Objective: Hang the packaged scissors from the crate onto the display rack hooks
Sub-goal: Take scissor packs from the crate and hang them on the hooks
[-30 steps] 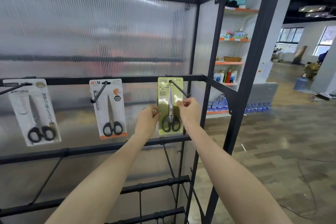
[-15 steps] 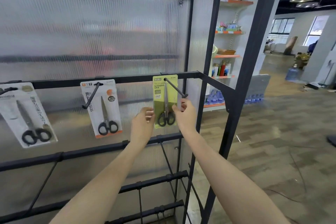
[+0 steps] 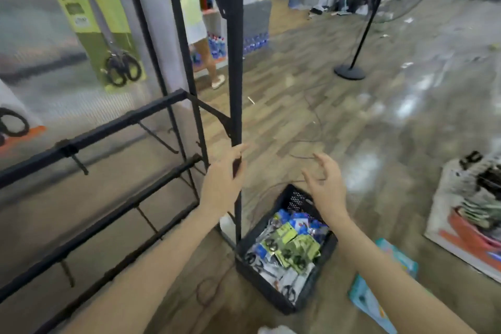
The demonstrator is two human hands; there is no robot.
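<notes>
the green scissors pack (image 3: 101, 27) now hangs on its hook; both hands have let go, left hand (image 3: 222, 182) and right hand (image 3: 324, 184) loose-fingered and empty above the crate (image 3: 320, 266).

I see both bare forearms stretched forward and down. Left hand (image 3: 221, 180) open, fingers nearly straight. Right hand (image 3: 324, 186) empty, fingers loosely curled, spread.

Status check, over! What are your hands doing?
Both hands empty: left hand, right hand. Green scissors pack hung. Crate below, full. Rack post beside it.
</notes>
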